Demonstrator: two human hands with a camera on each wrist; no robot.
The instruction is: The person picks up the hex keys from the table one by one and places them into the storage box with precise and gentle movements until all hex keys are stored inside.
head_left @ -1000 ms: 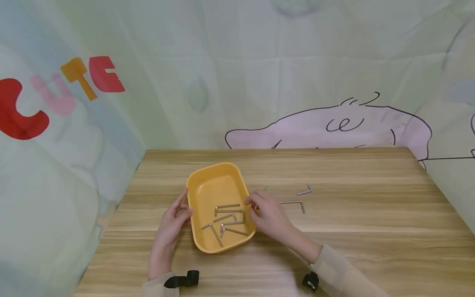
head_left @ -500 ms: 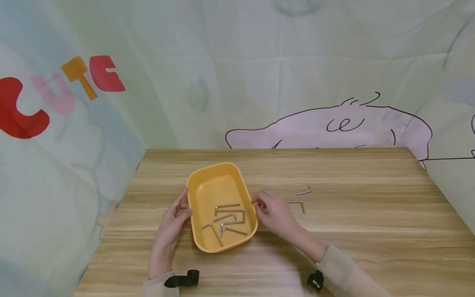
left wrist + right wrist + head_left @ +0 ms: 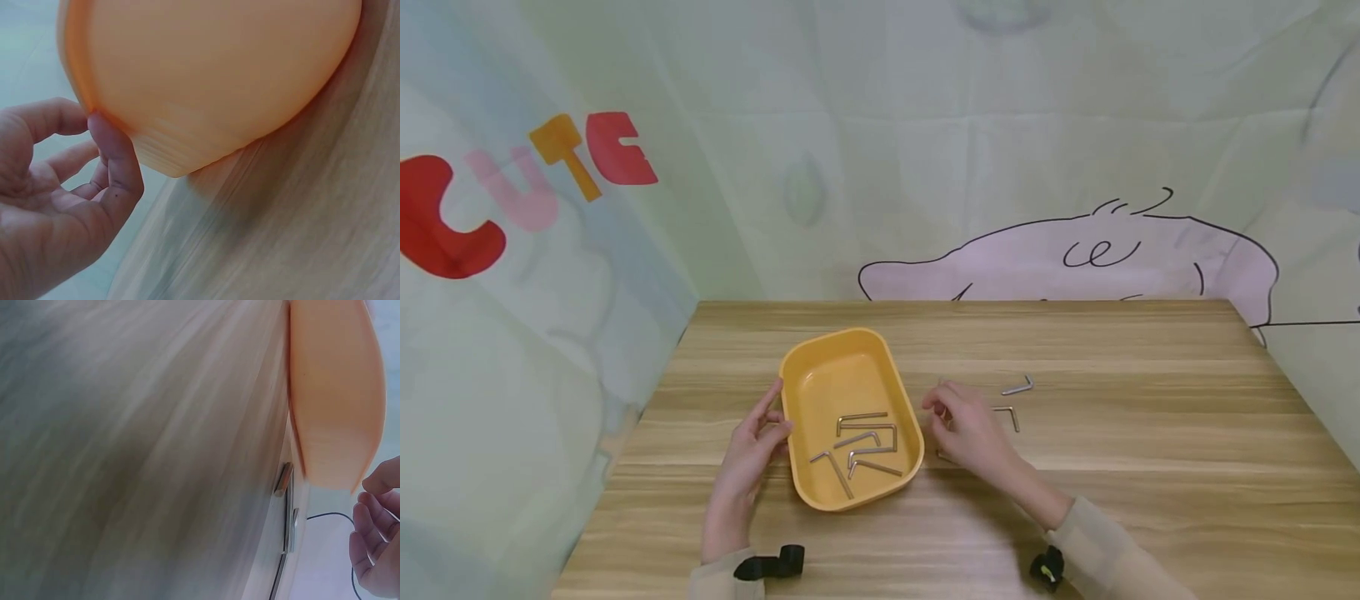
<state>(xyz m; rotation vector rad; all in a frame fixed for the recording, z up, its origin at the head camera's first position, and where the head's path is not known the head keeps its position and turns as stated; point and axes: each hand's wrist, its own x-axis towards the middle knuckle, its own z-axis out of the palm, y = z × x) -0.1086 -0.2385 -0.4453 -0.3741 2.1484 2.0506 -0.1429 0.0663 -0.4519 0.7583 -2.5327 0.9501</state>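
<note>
While the left hand [image 3: 747,462] pinches the left side of the yellow tray [image 3: 831,387], lower centre of frame, the right hand [image 3: 972,429], loosely curled, nothing visible in it, is just right of that; L-shaped metal keys [image 3: 1017,389], inside and on the counter [image 3: 1150,417], look light, stiff, slick, best pinched mid-shank.

Rounded yellow tray [image 3: 842,379], bent metal rods [image 3: 868,426] in its near half, other rods [image 3: 1018,389] to its right.
</note>
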